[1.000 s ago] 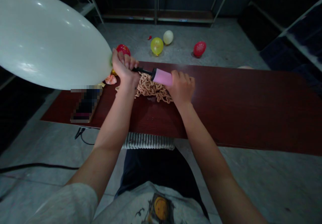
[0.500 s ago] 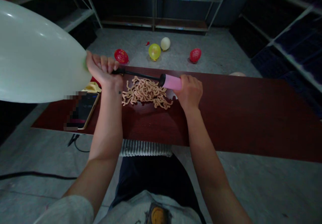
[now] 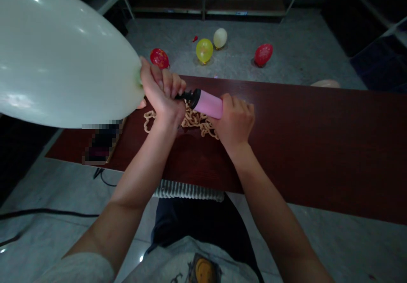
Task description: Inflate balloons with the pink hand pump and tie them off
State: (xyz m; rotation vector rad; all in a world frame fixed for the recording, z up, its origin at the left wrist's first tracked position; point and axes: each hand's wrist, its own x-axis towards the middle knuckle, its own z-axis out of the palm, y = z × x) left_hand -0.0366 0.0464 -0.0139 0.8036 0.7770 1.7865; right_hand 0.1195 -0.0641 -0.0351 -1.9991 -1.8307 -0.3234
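A big pale balloon (image 3: 60, 58) fills the upper left, swollen with air. My left hand (image 3: 162, 90) is closed round its neck and the front end of a hand pump. The pump's pink barrel (image 3: 208, 103) points toward that hand, pushed close against it. My right hand (image 3: 235, 121) is wrapped round the rear of the barrel. Both hands hover just above a heap of limp peach-coloured balloons (image 3: 193, 121) on the dark red table (image 3: 318, 138).
A phone (image 3: 101, 145) lies on the table's left end under the big balloon. Small inflated balloons rest on the floor beyond: red (image 3: 159, 57), yellow (image 3: 204, 50), white (image 3: 220, 37), red (image 3: 263, 54). Metal shelving lines the walls. A cable (image 3: 47, 211) crosses the floor at left.
The pump has gone from stretched out, with its black rod showing, to pushed in. My left hand and the balloon came back right toward my right hand. The view tilted down.
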